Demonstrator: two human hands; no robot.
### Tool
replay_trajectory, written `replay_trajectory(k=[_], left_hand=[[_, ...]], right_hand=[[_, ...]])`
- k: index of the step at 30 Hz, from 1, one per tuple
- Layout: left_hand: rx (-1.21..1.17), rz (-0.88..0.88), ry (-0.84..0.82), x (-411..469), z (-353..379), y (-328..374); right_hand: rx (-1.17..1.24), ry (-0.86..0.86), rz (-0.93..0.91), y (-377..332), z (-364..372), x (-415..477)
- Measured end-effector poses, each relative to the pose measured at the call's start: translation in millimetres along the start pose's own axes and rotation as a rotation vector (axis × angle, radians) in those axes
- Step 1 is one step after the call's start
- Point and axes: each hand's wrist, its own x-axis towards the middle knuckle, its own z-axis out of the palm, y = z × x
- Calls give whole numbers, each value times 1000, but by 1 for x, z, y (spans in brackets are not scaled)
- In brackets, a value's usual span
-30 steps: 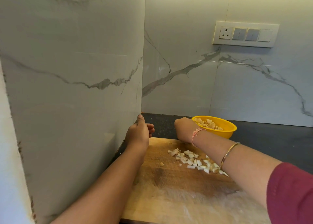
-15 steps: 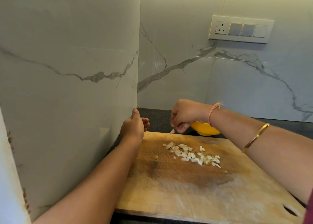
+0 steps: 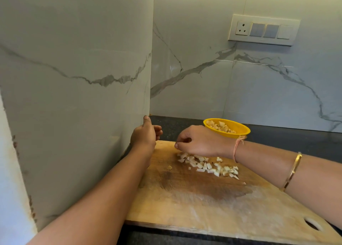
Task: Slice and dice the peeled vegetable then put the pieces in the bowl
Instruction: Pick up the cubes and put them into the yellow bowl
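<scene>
Pale diced vegetable pieces (image 3: 211, 166) lie in a loose pile on the wooden cutting board (image 3: 194, 204). A yellow bowl (image 3: 238, 132) holding more diced pieces stands on the dark counter just behind the board. My right hand (image 3: 199, 143) hovers low over the far end of the pile, palm down and fingers curled under. Whether it holds any pieces is hidden. My left hand (image 3: 145, 135) is at the board's far left corner beside the wall, thumb up and fingers loosely curled, with nothing visible in it.
Marble-patterned walls close in on the left (image 3: 74, 96) and at the back. A socket and switch panel (image 3: 263, 30) is mounted on the back wall. The board has a handle hole (image 3: 313, 224) at its near right corner. Dark countertop (image 3: 296, 139) extends to the right.
My right hand rose from the pile toward the bowl, then came back down over the pile's far end. The bowl is in view again. My left hand stayed by the wall.
</scene>
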Motion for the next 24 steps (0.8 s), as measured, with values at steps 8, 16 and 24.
replay_trajectory(k=[8, 16, 24], left_hand=[[23, 21, 0, -2, 0, 0], [15, 20, -27, -5, -3, 0], [25, 18, -51, -5, -3, 2]], right_hand=[[104, -11, -206, -9, 22, -31], [-160, 22, -424, -2, 25, -54], [138, 171, -267, 42, 10, -71]])
